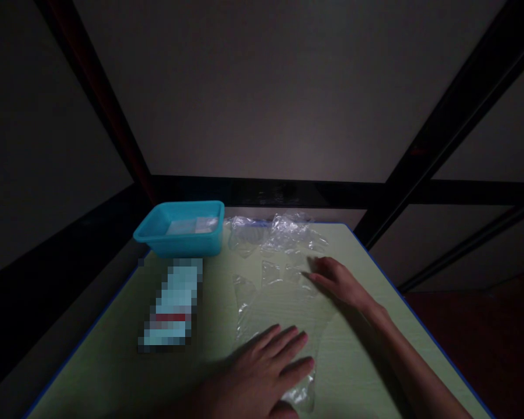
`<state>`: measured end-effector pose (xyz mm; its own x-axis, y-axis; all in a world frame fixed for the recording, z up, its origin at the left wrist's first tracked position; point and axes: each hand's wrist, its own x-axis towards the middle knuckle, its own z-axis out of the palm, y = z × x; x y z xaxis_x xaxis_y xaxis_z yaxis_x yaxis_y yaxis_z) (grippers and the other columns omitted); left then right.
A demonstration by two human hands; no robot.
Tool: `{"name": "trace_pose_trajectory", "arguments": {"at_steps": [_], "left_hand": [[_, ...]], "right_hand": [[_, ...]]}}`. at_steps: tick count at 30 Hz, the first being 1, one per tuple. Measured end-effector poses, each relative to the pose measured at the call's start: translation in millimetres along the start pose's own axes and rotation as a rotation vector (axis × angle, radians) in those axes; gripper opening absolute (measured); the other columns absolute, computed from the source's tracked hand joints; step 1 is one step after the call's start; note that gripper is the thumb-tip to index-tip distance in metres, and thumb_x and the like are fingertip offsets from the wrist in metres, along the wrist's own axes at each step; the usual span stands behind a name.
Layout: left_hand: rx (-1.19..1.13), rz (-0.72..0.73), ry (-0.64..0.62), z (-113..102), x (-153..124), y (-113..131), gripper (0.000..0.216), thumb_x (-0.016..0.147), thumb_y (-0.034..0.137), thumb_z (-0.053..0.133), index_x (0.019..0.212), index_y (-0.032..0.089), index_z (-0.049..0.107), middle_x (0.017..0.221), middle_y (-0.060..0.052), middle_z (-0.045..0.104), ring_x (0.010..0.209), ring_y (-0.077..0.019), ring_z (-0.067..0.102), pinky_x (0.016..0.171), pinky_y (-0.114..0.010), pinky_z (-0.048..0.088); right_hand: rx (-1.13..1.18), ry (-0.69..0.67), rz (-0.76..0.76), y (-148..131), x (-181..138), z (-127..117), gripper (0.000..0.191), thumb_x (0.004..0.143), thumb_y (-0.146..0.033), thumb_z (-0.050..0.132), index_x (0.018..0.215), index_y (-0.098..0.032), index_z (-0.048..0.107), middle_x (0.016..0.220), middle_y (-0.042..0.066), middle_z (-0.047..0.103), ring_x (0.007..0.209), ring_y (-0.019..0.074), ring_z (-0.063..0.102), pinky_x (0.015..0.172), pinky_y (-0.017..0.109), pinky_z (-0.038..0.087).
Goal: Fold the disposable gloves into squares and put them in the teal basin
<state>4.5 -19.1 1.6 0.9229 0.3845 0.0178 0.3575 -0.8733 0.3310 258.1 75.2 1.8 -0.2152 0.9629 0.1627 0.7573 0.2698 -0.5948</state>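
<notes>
A thin, clear plastic bag (279, 311) with handle-like cut-outs at its far end lies spread on the table. My left hand (271, 372) rests palm down on the near part of it, fingers stretched and slightly spread. At the bag's far right corner is my right hand (338, 282), its thumb and forefinger apart with the tips at the plastic edge; its other fingers are partly hidden. Beyond the bag, more crumpled clear plastic (290, 230) is heaped along the table's back edge.
A turquoise plastic basket (187, 244) stands at the back left, with pale flat pieces inside. In front of it lies a pixelated pale-blue oblong (174, 302) with a red band. The pale green table (367, 361) has a blue edge and meets a panelled wall (266, 105).
</notes>
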Motion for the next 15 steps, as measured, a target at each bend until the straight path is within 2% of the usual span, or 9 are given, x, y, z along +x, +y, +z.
{"name": "trace_pose_trajectory", "arguments": {"at_steps": [2, 4, 8, 11, 15], "left_hand": [[-0.006, -0.006, -0.009, -1.7, -0.3, 0.7, 0.059, 0.090, 0.050, 0.036, 0.140, 0.024, 0.021, 0.150, -0.003, 0.010, 0.137, -0.0203, 0.008, 0.110, -0.037, 0.011], [-0.004, -0.008, -0.009, -3.3, -0.5, 1.3, 0.059, 0.090, 0.050, 0.037, 0.140, 0.024, 0.021, 0.150, -0.003, 0.010, 0.137, -0.0204, 0.008, 0.110, -0.037, 0.011], [0.004, -0.005, 0.002, -6.0, -0.6, 2.1, 0.059, 0.089, 0.049, 0.039, 0.140, 0.024, 0.022, 0.149, -0.004, 0.012, 0.137, -0.0210, 0.010, 0.110, -0.037, 0.012], [-0.012, -0.007, -0.003, -6.0, -0.6, 1.8, 0.059, 0.090, 0.049, 0.038, 0.140, 0.024, 0.022, 0.149, -0.005, 0.012, 0.137, -0.0211, 0.009, 0.110, -0.038, 0.011], [-0.048, -0.012, -0.013, -4.7, -0.7, 1.1, 0.058, 0.090, 0.049, 0.037, 0.140, 0.024, 0.022, 0.150, -0.005, 0.011, 0.137, -0.0209, 0.008, 0.111, -0.039, 0.009]], "right_hand": [[0.039, -0.043, 0.050, 3.3, -0.7, -1.7, 0.032, 0.074, -0.048, 0.057, 0.075, -0.016, 0.055, 0.072, 0.005, 0.057, 0.066, 0.0182, 0.053, 0.061, 0.032, 0.044], [0.126, -0.101, 0.070, 1.7, -0.9, 0.9, 0.029, 0.069, -0.044, 0.061, 0.066, -0.018, 0.051, 0.065, 0.001, 0.052, 0.060, 0.0151, 0.047, 0.055, 0.028, 0.040], [0.244, -0.200, 0.061, -11.8, -1.1, 8.4, 0.018, 0.066, -0.032, 0.060, 0.063, -0.018, 0.048, 0.062, -0.002, 0.048, 0.056, 0.0121, 0.045, 0.051, 0.024, 0.037], [0.312, -0.253, 0.062, -20.9, -1.4, 9.9, 0.017, 0.067, -0.029, 0.057, 0.063, -0.019, 0.044, 0.059, -0.004, 0.046, 0.053, 0.0105, 0.045, 0.050, 0.023, 0.037], [0.357, -0.220, 0.081, -20.7, -1.2, 8.1, 0.021, 0.066, -0.029, 0.059, 0.074, -0.020, 0.041, 0.066, -0.003, 0.049, 0.058, 0.0115, 0.047, 0.054, 0.024, 0.040]]}}
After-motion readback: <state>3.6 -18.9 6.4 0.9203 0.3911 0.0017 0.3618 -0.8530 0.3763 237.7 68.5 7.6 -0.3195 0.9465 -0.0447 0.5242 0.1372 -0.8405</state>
